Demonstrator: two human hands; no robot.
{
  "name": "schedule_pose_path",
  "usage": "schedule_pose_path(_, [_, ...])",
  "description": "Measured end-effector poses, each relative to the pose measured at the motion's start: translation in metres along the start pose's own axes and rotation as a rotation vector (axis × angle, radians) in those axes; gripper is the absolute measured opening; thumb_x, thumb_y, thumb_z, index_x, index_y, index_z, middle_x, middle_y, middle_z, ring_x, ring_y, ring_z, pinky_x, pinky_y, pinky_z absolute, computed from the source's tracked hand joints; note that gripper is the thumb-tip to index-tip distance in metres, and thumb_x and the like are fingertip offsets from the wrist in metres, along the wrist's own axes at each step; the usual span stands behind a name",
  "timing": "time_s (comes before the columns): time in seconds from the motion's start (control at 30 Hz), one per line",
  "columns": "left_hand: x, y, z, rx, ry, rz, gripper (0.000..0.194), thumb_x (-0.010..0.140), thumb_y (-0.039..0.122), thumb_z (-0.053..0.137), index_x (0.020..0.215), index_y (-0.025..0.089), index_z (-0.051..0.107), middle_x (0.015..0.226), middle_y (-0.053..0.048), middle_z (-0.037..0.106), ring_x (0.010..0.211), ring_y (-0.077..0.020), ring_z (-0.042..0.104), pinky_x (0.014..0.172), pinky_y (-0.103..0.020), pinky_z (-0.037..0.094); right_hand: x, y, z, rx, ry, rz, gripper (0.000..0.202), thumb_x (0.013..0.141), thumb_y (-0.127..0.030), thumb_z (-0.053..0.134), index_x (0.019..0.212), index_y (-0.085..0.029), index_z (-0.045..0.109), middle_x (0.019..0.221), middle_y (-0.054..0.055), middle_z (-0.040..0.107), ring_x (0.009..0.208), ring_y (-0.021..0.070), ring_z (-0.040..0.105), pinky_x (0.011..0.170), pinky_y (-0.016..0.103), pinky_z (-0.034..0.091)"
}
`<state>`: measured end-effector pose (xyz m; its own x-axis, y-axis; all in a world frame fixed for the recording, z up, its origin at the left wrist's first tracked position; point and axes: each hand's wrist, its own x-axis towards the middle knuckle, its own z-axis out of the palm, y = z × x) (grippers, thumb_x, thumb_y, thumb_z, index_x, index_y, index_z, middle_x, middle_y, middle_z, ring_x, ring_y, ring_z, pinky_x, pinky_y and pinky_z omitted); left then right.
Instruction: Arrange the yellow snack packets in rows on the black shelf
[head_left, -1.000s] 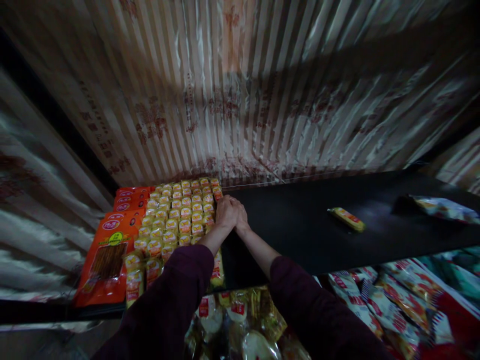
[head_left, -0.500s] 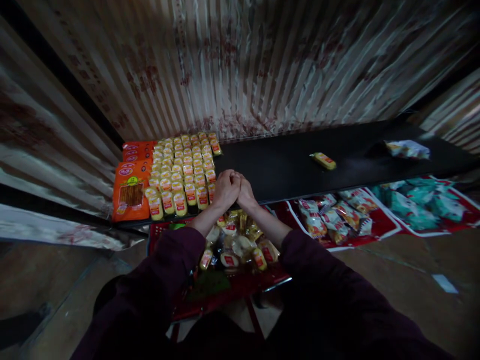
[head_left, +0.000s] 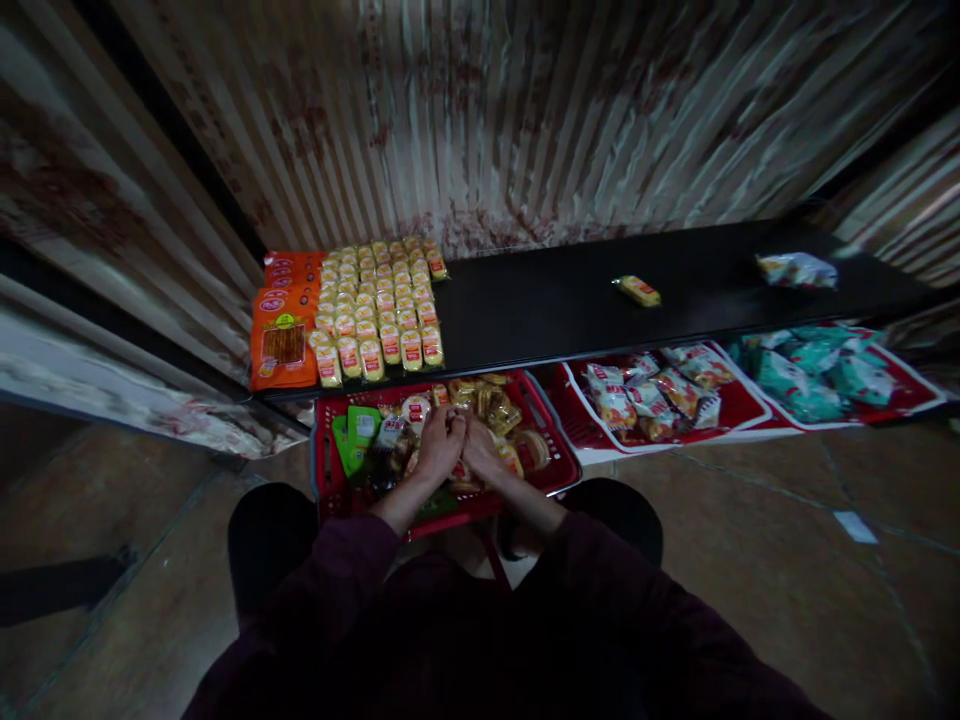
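My left hand (head_left: 441,442) and my right hand (head_left: 481,450) are side by side over the red basket (head_left: 559,455), low among its wrapped snacks. Both have curled fingers; whatever they grip, if anything, is too dark and small to make out. Around them lie yellow-wrapped cakes, round packaged pastries (head_left: 531,450) and green packets (head_left: 358,435). Behind the basket, rows of small yellow wrapped cakes (head_left: 375,305) stand closely packed on the black shelf (head_left: 540,310). Orange snack bags (head_left: 285,335) lie at the left of these rows.
One yellow wrapped cake (head_left: 637,290) lies alone on the shelf, with a pale packet (head_left: 796,270) farther right. Below the shelf are a basket of red-and-white snack bags (head_left: 651,395) and another of teal packets (head_left: 821,375). A pleated curtain (head_left: 480,120) hangs behind.
Both hands have moved down and back from the front of the cake rows into the basket. The front row's right end is uncovered, showing a cake there. The view has tilted downward.
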<state>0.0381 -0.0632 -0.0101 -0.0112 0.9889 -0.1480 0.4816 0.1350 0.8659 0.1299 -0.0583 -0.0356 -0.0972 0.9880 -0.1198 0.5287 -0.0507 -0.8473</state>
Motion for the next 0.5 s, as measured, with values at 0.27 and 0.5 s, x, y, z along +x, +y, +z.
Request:
schedule_pose_path(0.27, [0.016,-0.048,0.026,-0.092,-0.027,-0.277,0.023,0.085,0.013,0.045,0.095,0.020,0.065,0.111,-0.006,0.066,0.107,-0.0156,0.058,0.098,-0.028,0.041,0.017,0.038,0.024,0.033,-0.128,0.189,0.024,0.071,-0.009,0.048,0.084,-0.015,0.066,0.093,0.014,0.071,0.089,0.0213,0.064,0.087,0.030,0.045])
schedule_pose_path(0.5, [0.047,-0.074,0.047,-0.086,0.015,-0.353,0.023,0.081,0.011,0.047,0.093,0.019,0.066,0.103,-0.007,0.070,0.095,-0.0168,0.063,0.088,-0.028,0.047,0.038,0.070,0.019,0.286,-0.057,0.269,0.027,0.061,-0.008,0.053,0.084,-0.019,0.064,0.087,0.006,0.070,0.087,0.0196,0.063,0.090,0.032,0.045])
